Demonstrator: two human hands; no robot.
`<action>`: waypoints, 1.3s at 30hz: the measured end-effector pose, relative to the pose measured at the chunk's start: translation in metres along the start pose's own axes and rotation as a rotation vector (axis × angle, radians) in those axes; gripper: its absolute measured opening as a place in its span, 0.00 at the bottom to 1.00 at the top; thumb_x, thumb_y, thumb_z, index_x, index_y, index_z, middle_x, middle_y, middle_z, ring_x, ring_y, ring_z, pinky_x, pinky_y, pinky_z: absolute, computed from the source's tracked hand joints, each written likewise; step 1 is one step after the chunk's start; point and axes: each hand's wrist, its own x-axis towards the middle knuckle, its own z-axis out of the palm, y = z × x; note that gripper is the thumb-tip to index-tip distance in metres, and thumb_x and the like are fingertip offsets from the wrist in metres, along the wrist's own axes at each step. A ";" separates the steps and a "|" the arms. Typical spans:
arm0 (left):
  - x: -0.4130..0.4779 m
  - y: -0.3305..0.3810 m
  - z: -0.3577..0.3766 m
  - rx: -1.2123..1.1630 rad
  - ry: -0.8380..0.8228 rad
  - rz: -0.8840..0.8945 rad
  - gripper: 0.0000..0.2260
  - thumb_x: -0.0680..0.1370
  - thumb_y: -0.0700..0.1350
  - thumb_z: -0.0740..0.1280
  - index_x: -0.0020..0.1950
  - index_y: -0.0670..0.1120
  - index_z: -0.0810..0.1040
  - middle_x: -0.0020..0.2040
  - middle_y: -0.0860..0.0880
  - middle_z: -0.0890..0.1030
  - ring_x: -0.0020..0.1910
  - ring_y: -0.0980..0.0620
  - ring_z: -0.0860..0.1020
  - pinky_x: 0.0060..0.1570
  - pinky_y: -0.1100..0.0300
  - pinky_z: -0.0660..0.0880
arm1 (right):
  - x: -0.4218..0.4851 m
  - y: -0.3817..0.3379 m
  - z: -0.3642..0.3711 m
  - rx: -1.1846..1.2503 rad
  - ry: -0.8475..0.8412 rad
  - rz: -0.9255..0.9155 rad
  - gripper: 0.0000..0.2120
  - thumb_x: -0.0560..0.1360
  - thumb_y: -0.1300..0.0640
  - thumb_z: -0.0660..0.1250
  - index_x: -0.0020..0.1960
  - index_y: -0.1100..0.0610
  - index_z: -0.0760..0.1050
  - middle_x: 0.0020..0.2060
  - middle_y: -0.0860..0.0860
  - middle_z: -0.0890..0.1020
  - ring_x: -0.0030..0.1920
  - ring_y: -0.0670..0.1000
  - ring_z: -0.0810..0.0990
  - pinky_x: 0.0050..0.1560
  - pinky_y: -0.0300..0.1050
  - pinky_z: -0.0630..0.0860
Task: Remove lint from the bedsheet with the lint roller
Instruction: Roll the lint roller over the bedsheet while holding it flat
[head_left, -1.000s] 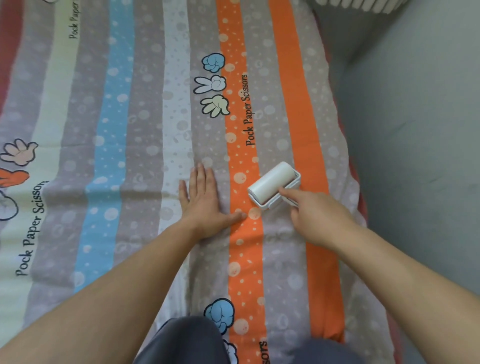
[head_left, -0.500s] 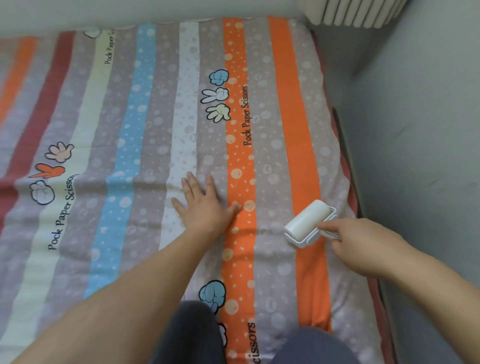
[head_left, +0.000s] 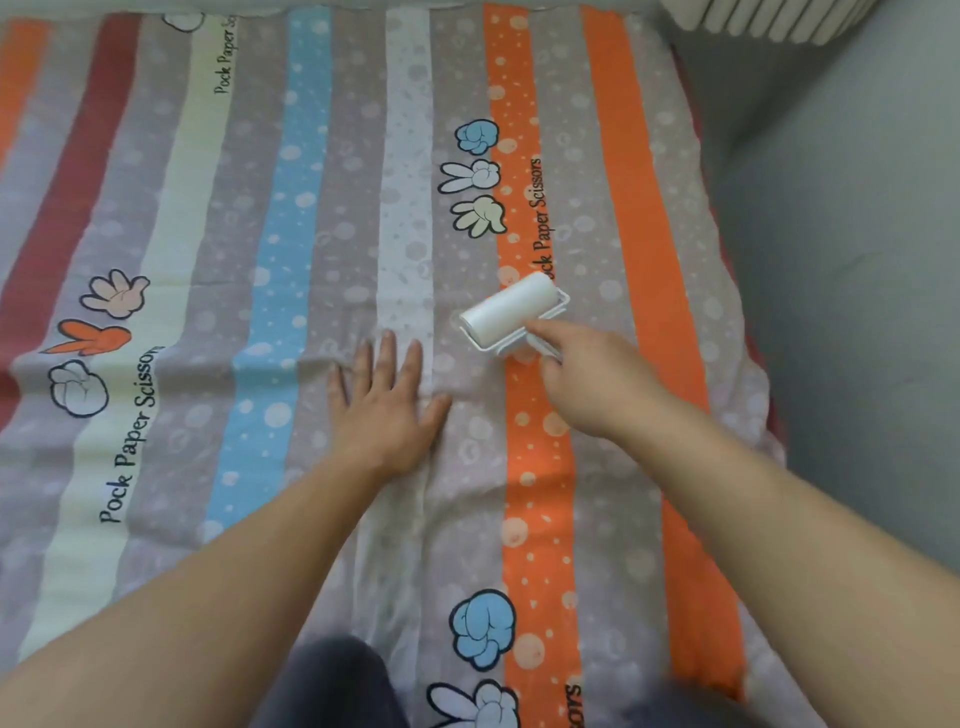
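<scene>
the white lint roller (head_left: 511, 310) lies on the striped bedsheet (head_left: 337, 208) just right of the frame's centre, its drum across the inner orange stripe and the grey stripe to its left. the right hand (head_left: 592, 384) grips its handle, fingers curled round it and index finger stretched toward the frame. the left hand (head_left: 387, 410) presses flat on the sheet at centre, fingers spread, holding nothing. a grey wall (head_left: 857, 260) fills the right side.
</scene>
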 end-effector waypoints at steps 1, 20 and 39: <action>0.004 -0.007 0.000 0.000 -0.029 0.014 0.34 0.81 0.68 0.48 0.82 0.58 0.39 0.82 0.53 0.34 0.80 0.49 0.31 0.76 0.42 0.31 | 0.017 -0.010 0.015 -0.010 0.014 0.015 0.25 0.78 0.55 0.58 0.74 0.40 0.63 0.67 0.52 0.74 0.63 0.59 0.75 0.56 0.49 0.73; 0.008 0.007 0.009 -0.025 0.020 -0.041 0.37 0.80 0.68 0.47 0.83 0.53 0.38 0.82 0.50 0.35 0.79 0.48 0.31 0.74 0.38 0.29 | -0.053 0.040 0.052 -0.214 0.013 -0.020 0.27 0.78 0.53 0.58 0.75 0.39 0.59 0.53 0.58 0.81 0.51 0.61 0.79 0.46 0.51 0.74; 0.012 -0.023 -0.005 -0.053 0.167 0.068 0.25 0.84 0.53 0.47 0.82 0.54 0.54 0.84 0.50 0.48 0.82 0.49 0.44 0.75 0.40 0.35 | -0.048 -0.012 -0.072 -0.141 -0.258 0.145 0.20 0.75 0.54 0.62 0.62 0.33 0.73 0.30 0.38 0.76 0.26 0.37 0.74 0.28 0.33 0.67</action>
